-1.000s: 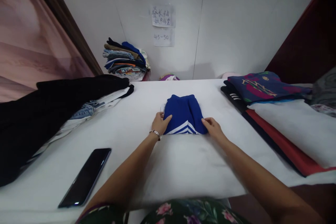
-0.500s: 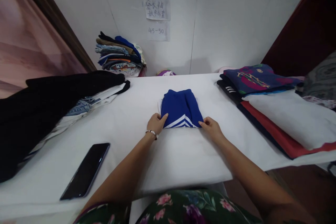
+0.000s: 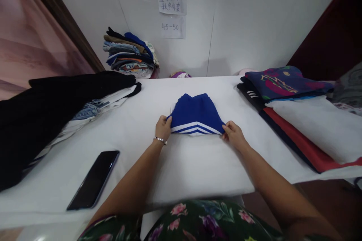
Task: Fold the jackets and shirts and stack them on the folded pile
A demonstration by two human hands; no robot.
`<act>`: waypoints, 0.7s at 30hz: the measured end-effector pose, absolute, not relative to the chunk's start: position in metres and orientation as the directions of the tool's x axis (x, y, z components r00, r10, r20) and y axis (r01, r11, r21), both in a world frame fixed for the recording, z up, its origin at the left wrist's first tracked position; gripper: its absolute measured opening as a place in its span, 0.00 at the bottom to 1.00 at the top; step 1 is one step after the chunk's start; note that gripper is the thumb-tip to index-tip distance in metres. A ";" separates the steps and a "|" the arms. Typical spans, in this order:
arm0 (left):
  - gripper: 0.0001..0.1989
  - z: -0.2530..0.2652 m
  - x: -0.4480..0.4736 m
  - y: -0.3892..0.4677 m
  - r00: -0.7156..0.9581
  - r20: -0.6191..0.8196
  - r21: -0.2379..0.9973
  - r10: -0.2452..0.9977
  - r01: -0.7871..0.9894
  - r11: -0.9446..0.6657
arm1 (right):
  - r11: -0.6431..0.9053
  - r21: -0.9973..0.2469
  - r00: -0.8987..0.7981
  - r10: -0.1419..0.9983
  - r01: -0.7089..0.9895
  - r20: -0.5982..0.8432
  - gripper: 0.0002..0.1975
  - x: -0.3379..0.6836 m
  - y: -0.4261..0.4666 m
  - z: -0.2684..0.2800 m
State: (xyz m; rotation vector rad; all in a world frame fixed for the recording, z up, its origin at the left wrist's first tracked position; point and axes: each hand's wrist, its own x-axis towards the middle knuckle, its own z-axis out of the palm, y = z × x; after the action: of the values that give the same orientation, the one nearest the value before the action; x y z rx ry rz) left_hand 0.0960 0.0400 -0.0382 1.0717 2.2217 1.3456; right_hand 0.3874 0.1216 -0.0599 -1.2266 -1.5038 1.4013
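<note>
A folded blue garment with white chevron stripes (image 3: 196,111) lies at the middle of the white-covered table; its exact kind does not show. My left hand (image 3: 163,127), with a bracelet at the wrist, pinches its near left corner. At the near right corner, my right hand (image 3: 234,134) grips the cloth between thumb and fingers. Between the two hands the striped near edge is stretched taut. A little white cloth shows at the garment's left side.
Black clothing (image 3: 56,109) is heaped over jeans and white cloth at left. A phone (image 3: 94,180) lies on the table (image 3: 198,173) near my left forearm. Folded clothes (image 3: 285,86) are piled at right. Another clothes stack (image 3: 128,54) stands against the wall.
My hands have moved apart, pulling the garment's near corners outward. Its near edge is wider and the stripes have flattened from a peak into a shallow angle. The camera view has shifted slightly.
</note>
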 end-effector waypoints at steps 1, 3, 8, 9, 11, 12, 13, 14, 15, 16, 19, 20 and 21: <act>0.13 -0.038 0.095 0.040 -0.666 0.111 0.854 0.737 0.443 0.271 | -0.048 -0.986 -0.282 0.955 0.160 -0.092 0.18 0.388 0.123 -0.060; 0.12 -0.039 0.093 0.039 -0.642 0.113 0.848 0.758 0.460 0.264 | -0.023 -0.984 -0.291 0.954 0.177 -0.074 0.16 0.391 0.124 -0.060; 0.09 -0.042 0.095 0.038 -0.606 0.115 0.765 0.787 0.560 0.319 | 0.091 -0.958 -0.257 0.966 0.273 0.019 0.15 0.399 0.125 -0.057; 0.08 -0.041 0.095 0.037 -0.608 0.119 0.736 0.785 0.584 0.341 | 0.108 -0.949 -0.254 0.967 0.295 0.031 0.15 0.401 0.124 -0.057; 0.08 -0.039 0.097 0.035 -0.607 0.112 0.681 0.787 0.624 0.384 | 0.128 -0.936 -0.269 0.962 0.328 0.038 0.15 0.403 0.123 -0.055; 0.07 -0.037 0.097 0.034 -0.603 0.100 0.658 0.791 0.637 0.402 | 0.129 -0.932 -0.282 0.959 0.338 0.031 0.16 0.404 0.123 -0.055; 0.07 -0.036 0.097 0.032 -0.600 0.084 0.642 0.796 0.644 0.417 | 0.120 -0.933 -0.298 0.955 0.340 0.014 0.16 0.404 0.123 -0.055; 0.07 -0.035 0.096 0.031 -0.595 0.059 0.634 0.802 0.642 0.430 | 0.103 -0.937 -0.308 0.951 0.334 -0.006 0.16 0.404 0.123 -0.056; 0.07 -0.034 0.095 0.029 -0.593 0.029 0.637 0.805 0.631 0.442 | 0.081 -0.944 -0.316 0.948 0.321 -0.026 0.17 0.404 0.124 -0.057; 0.07 -0.032 0.093 0.027 -0.591 0.002 0.649 0.806 0.614 0.449 | 0.064 -0.950 -0.321 0.946 0.306 -0.040 0.17 0.404 0.125 -0.058; 0.12 -0.026 0.087 0.027 -0.582 -0.041 0.673 0.812 0.584 0.453 | 0.082 -0.954 -0.329 0.944 0.289 -0.019 0.17 0.402 0.127 -0.060; 0.16 -0.024 0.085 0.029 -0.576 -0.040 0.664 0.816 0.595 0.452 | 0.108 -0.945 -0.328 0.945 0.308 0.001 0.18 0.401 0.127 -0.060; 0.19 -0.021 0.083 0.032 -0.571 -0.034 0.648 0.820 0.612 0.453 | 0.132 -0.932 -0.320 0.947 0.338 0.018 0.18 0.400 0.128 -0.060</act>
State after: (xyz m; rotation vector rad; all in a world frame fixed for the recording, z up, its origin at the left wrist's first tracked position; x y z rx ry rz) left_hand 0.0826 0.0319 -0.0207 1.2162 2.3652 0.8477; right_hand 0.3999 0.1282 -0.0602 -1.2446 -1.7569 1.1851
